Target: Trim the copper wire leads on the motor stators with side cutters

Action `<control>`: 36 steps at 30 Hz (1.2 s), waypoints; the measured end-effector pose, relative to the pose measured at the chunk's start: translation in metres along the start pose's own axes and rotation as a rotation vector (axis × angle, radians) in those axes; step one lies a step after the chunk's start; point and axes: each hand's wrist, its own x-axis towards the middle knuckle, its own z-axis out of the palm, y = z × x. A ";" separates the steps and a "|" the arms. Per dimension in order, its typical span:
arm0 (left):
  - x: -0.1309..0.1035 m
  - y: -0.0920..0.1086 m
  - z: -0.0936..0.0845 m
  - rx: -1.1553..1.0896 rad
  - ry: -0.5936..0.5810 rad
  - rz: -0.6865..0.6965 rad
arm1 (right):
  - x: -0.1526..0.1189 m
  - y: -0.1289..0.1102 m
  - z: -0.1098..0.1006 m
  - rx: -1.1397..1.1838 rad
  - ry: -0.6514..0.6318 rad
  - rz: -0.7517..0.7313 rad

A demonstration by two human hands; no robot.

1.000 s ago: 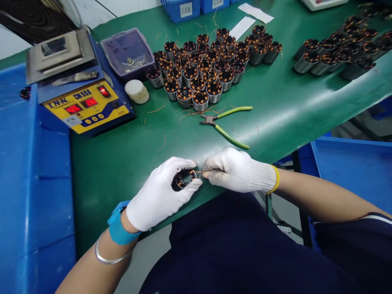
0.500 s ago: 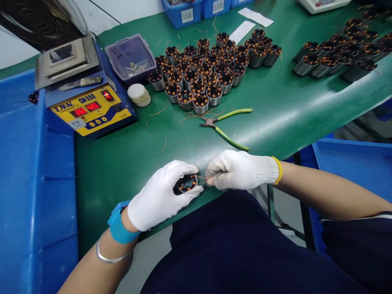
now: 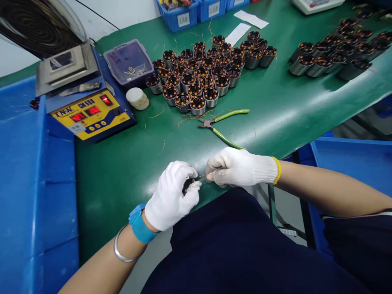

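My left hand (image 3: 173, 196), in a white glove, is wrapped round a motor stator (image 3: 187, 185); its fingers hide most of it, and only part of the dark inside shows. Thin copper wires (image 3: 201, 176) run from the stator to the right. My right hand (image 3: 232, 166), gloved in white with a yellow cuff, pinches their far ends between thumb and fingers. Beyond the hands, green-handled cutting pliers (image 3: 226, 126) lie with their handles spread apart.
Several stators with copper windings (image 3: 197, 73) stand grouped at the back, with another group (image 3: 337, 51) to the right. A yellow-fronted control box (image 3: 92, 114), purple bin (image 3: 127, 61) and white round block (image 3: 137, 99) are at left. Wire scraps (image 3: 162, 147) lie on the green table (image 3: 122, 163).
My left hand has turned and closed further round the stator, so less of its inside shows. My right hand still pinches the wires. The view has shifted slightly.
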 end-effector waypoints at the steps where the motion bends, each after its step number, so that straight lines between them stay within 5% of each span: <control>1: 0.000 0.000 0.001 0.006 0.010 0.004 | -0.001 0.001 -0.002 0.018 -0.032 0.014; 4: 0.001 0.001 0.002 0.008 0.029 0.022 | -0.004 0.003 -0.013 -0.025 -0.069 0.002; 8: 0.001 0.002 0.001 0.012 0.023 0.043 | -0.003 -0.006 -0.031 -0.166 0.115 -0.105; 14: 0.000 0.002 0.000 0.046 -0.006 0.047 | 0.024 -0.017 -0.013 0.032 -0.269 0.134; 22: 0.004 0.011 -0.004 0.097 -0.028 -0.026 | 0.030 -0.011 0.009 0.464 -0.214 0.248; 30: -0.007 0.018 -0.010 0.040 -0.045 -0.173 | 0.027 -0.013 0.014 0.444 -0.174 0.226; 36: -0.008 0.014 -0.015 -0.029 -0.154 -0.186 | 0.020 -0.014 0.026 0.407 0.006 0.193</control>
